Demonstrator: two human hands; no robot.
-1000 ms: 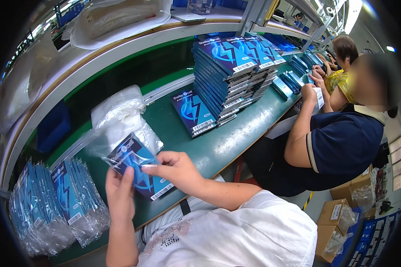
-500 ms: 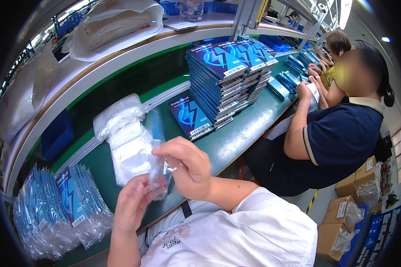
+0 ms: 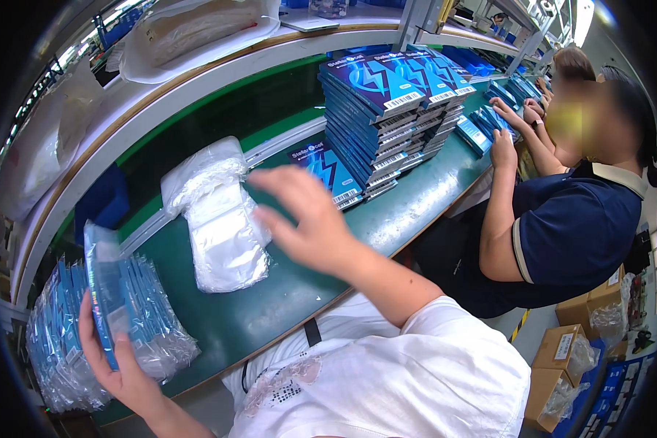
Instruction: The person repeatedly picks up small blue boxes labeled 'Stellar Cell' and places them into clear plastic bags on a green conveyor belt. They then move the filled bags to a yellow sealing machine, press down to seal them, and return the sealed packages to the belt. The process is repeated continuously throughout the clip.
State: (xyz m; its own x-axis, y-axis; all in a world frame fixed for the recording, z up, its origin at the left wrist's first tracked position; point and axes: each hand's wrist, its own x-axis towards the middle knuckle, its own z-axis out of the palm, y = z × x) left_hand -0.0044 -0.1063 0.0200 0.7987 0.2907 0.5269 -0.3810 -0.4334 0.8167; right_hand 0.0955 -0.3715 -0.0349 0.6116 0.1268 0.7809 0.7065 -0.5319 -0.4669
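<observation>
My left hand [image 3: 117,358] grips a thin blue box in a clear plastic bag [image 3: 102,292], tilted upright over the bagged boxes. Those bagged blue boxes [image 3: 153,306] stand packed in rows at the table's left end. My right hand [image 3: 306,219], blurred a little by motion, is empty with its fingers apart. It hovers just right of a pile of clear plastic bags [image 3: 230,244] lying on the green table. Beyond that hand, a tall stack of blue boxes [image 3: 372,124] rises, with a lower box [image 3: 328,171] lying flat against its left side.
A co-worker in a dark blue shirt [image 3: 562,226] sits at the right, hands on more blue boxes [image 3: 489,120]. Along the back runs a shelf edge [image 3: 153,69] carrying plastic-wrapped items. Cardboard boxes [image 3: 555,358] stand on the floor at the right.
My left hand has carried the bagged box from the front of the bag pile leftward to the bagged rows. My right hand has let go and opened. The co-worker's hands have moved toward the boxes.
</observation>
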